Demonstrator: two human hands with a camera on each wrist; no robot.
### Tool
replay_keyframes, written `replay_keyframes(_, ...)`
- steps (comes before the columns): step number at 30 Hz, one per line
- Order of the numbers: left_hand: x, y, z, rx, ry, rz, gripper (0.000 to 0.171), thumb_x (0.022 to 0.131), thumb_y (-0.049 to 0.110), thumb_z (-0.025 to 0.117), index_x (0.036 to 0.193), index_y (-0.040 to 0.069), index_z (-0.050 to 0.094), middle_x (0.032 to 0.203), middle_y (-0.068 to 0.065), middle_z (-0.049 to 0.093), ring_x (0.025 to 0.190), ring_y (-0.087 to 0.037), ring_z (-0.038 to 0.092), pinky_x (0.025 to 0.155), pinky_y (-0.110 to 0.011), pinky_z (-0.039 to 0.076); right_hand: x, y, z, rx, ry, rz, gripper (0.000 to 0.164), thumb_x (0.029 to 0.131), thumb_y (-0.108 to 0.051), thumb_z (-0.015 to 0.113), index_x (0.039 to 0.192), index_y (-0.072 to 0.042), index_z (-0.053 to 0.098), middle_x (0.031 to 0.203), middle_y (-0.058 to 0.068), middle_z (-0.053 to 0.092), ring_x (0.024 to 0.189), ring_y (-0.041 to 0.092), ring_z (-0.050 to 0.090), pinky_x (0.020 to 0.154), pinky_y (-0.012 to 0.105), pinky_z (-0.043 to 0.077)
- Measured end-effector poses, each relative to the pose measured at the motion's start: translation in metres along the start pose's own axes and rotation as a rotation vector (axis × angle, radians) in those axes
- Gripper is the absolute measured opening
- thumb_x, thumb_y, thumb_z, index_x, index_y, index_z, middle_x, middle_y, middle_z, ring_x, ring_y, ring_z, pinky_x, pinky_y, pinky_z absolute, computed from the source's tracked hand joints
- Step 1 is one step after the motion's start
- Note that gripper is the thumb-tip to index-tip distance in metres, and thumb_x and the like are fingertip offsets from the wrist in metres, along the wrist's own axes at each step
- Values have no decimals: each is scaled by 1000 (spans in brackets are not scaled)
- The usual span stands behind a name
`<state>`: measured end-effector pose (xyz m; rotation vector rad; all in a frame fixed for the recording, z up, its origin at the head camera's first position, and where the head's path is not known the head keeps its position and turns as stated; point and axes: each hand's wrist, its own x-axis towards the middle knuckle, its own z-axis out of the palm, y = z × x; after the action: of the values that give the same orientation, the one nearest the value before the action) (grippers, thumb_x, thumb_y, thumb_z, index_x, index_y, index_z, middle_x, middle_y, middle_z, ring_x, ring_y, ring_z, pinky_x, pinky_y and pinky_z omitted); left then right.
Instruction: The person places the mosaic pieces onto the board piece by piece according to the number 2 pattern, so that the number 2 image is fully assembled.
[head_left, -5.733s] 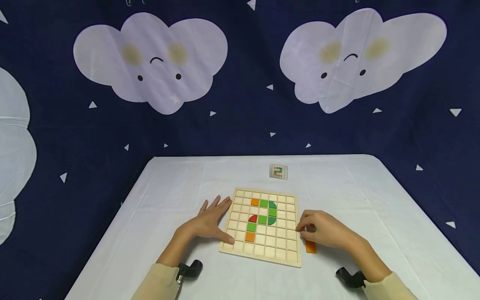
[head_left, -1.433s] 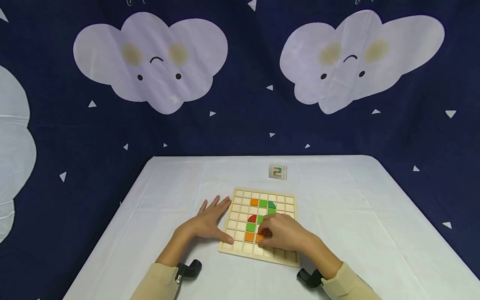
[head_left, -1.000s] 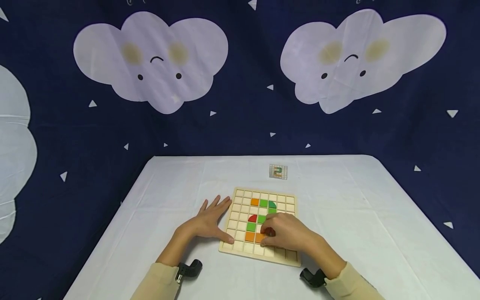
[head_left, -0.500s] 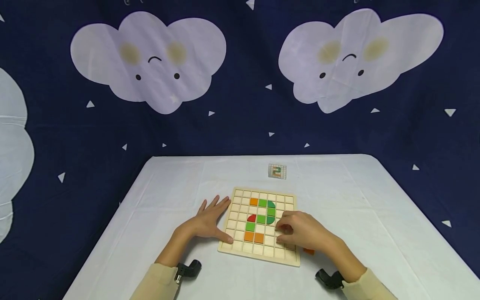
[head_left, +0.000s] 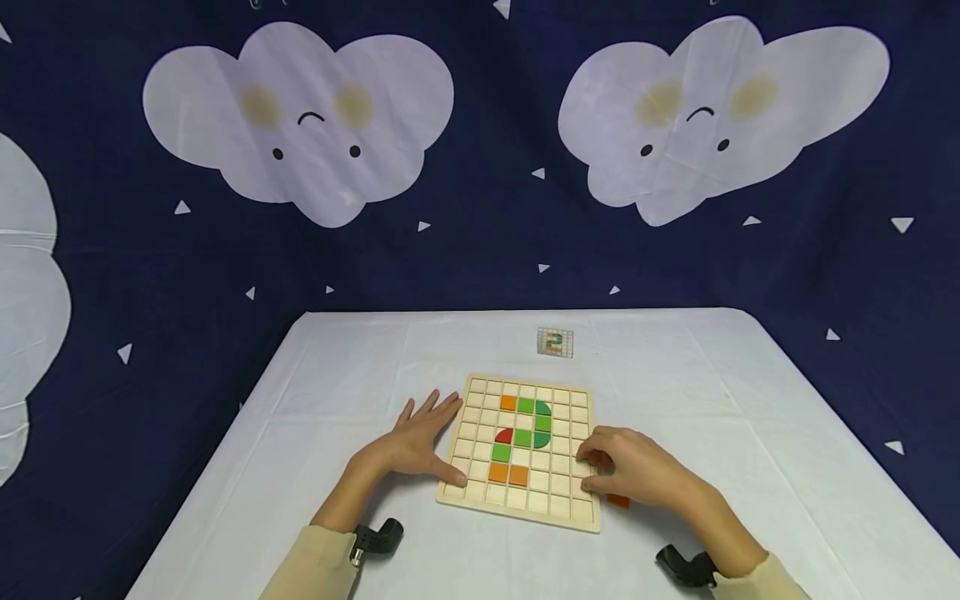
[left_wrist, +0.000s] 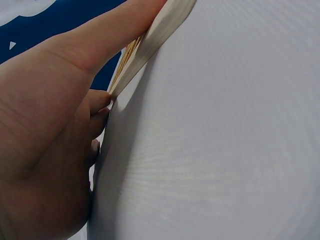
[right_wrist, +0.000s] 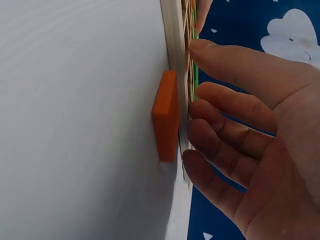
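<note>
A wooden grid board bears orange, green and red tiles in several cells. Its bottom tile row has two orange tiles side by side, the right one being the orange tile. My left hand rests on the board's left edge with fingers spread, its thumb near the front corner. Over the right edge hovers my right hand, fingers loosely bent and apart, holding nothing. Just below it, a loose orange block lies on the cloth beside the board, partly hidden by the hand in the head view.
A small pattern card with a 2-like figure lies behind the board. The white cloth table meets a dark blue curtain printed with clouds. Black wrist cameras sit at both sleeves.
My right hand set an orange tile beside the lower orange one, let go and moved right to the board's edge, uncovering the loose orange block. The left hand stayed in place.
</note>
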<state>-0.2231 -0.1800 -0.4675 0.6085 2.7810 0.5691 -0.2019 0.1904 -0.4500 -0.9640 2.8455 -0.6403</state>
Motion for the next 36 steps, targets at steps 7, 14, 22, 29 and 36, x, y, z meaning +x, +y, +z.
replay_keyframes(7,-1,1,0,-2,-6,6,134,52,81,72,155,14,17,160,0,12,145,-24,-2,113,-51,-6,-13,10,-4,60,-30,56,34,72,-48,81,92,-27,64,80,-15,55,72,6,50,64,24,43)
replay_keyframes(14,1,0,0,2,-1,4,135,52,82,70,155,15,16,160,2,11,145,-22,-3,113,-50,-7,-23,19,-9,130,-67,57,36,70,-40,85,92,-22,63,81,-11,56,73,7,52,64,23,45)
replay_keyframes(22,1,0,1,-7,0,-3,135,51,82,71,155,15,17,159,1,12,145,-23,-2,113,-51,-7,-27,21,-9,156,-110,47,29,72,-31,84,91,-22,64,80,-10,56,72,8,52,62,23,46)
replay_keyframes(29,0,0,1,-9,-2,0,135,51,81,71,155,15,17,159,1,12,145,-23,-2,113,-51,-7,-27,21,-7,198,-120,75,25,72,-26,84,88,-20,64,75,-9,58,67,8,54,59,23,47)
replay_keyframes(36,0,0,0,-7,0,-4,135,51,81,72,155,15,17,159,1,13,145,-22,-2,113,-51,-7,-22,20,-5,170,-86,71,24,72,-26,83,88,-21,65,75,-11,57,67,5,52,59,23,46)
